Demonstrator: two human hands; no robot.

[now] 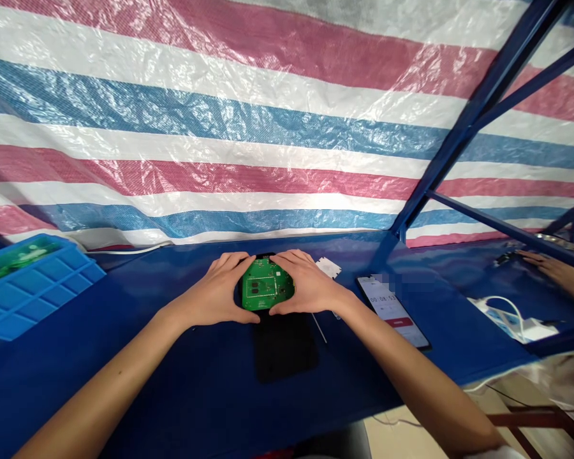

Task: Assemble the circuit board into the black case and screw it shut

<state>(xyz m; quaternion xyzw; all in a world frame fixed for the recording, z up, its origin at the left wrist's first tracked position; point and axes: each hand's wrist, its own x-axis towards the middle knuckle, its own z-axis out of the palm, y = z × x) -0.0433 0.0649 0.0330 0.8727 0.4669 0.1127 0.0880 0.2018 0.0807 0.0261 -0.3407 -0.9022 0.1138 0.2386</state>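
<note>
A green circuit board [268, 287] with dark chips, edged in black that may be a casing, lies between my hands above the blue table. My left hand [220, 290] curls round its left side, fingers at the far edge and thumb at the near edge. Round the opposite side, my right hand [310, 284] grips it in the same way. A black square pad [287, 354] lies just in front of the board, partly under it. Close to my right hand are a white flat piece [329, 267] and a thin white stick [320, 328].
A blue bin [43, 287] with green items stands at the left. To the right lies a phone [397, 312] showing a timer. Beyond it are a white cable [514, 306] and another person's hand [550, 268]. A blue metal frame [459, 146] rises before the striped sheet.
</note>
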